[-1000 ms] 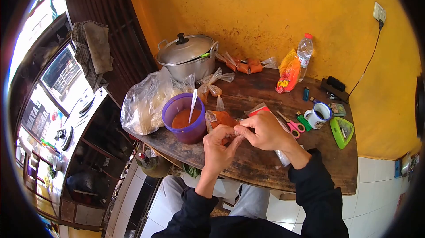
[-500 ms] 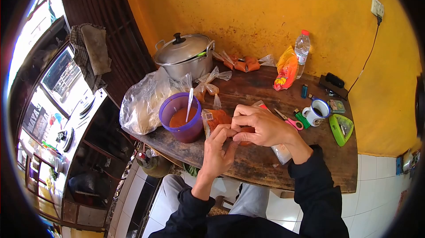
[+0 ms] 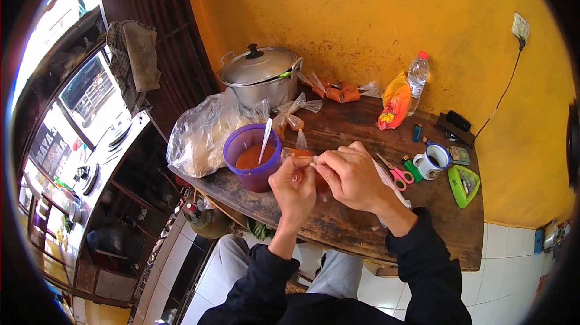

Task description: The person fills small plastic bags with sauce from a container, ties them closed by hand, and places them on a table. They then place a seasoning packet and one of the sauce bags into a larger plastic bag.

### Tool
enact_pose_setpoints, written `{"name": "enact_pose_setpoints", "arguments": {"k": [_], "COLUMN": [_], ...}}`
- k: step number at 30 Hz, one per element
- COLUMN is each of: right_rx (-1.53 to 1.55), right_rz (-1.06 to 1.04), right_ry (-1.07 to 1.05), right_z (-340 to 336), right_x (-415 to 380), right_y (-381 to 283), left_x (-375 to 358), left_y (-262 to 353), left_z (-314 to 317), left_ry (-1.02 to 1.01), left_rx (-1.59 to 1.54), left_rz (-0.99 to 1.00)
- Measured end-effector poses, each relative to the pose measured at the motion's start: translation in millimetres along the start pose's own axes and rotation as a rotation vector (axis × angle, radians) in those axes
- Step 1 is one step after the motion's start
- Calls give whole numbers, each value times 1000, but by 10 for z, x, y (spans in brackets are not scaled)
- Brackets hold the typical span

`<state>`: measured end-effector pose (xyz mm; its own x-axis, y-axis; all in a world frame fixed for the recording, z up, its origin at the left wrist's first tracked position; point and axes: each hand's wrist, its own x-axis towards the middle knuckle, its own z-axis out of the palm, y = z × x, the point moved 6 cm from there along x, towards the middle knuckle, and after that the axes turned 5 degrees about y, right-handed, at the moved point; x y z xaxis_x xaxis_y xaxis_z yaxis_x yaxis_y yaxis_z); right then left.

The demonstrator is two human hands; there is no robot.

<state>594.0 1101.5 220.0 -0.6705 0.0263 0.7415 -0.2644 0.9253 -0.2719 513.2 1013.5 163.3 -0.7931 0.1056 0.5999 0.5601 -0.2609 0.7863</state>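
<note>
Both of my hands meet over the front of the table, just right of the purple tub. My left hand is closed in a pinch on a small clear plastic bag that seems to hold orange sauce. Fingers of my right hand pinch the bag's twisted, whitish neck, close against the left fingertips. Much of the bag is hidden by the hands. Inside the tub is orange sauce, with a pale spoon leaning in it. More orange packaging lies behind my hands.
A lidded metal pot, a large clear plastic bag and tied sauce bags stand behind. Rightward are a water bottle, an orange packet, pink-handled scissors, a mug and a green case.
My hands have shifted slightly away from me and opened a small gap between them, showing the bag's whitish neck. The camera view has moved a little.
</note>
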Motion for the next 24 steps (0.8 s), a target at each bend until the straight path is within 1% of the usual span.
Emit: {"name": "enact_pose_setpoints", "arguments": {"k": [2,4,5,6,8,9,10,12,16,18,19,20,22,23,24], "right_rx": [-9,60,140,142,319,396,395,541,543,495,496,495,521,524,496], "right_rz": [-14,9,83,85,426,364,365,375,381,347,353,356,375,375,362], "right_ry": [18,-20,29,29,-205,-186,-187,-240,-199,-123,-81,-78,-100,-97,-82], "right_z": [-65,-129,-142,-172,-85,-48,-30,30,49,-2,-20,-33,-27,-38,-70], "right_x": [19,48,63,76,10,11,1,-16,-22,3,2,-5,-4,5,18], "right_y": [-28,-5,80,104,295,288,309,315,325,292,300,313,341,336,319], "left_x": [59,86,78,64,48,33,17,-21,-41,-41,-45,-34,-26,-32,-41], "left_y": [-38,-41,36,113,217,239,230,223,279,296,365,360,435,404,317], "left_z": [-26,-44,-17,14,39,70,83,109,126,145,177,180,201,203,202], "left_ry": [-14,-32,-117,-200,-227,-254,-254,-279,-314,-364,-399,-403,-499,-500,-483], "left_rx": [-31,-59,-32,-4,-3,-4,-5,7,-28,-160,-332,-332,-290,-286,-303], "left_rz": [-26,-52,-4,44,39,35,34,66,66,-167,-277,-278,-113,-112,-172]}}
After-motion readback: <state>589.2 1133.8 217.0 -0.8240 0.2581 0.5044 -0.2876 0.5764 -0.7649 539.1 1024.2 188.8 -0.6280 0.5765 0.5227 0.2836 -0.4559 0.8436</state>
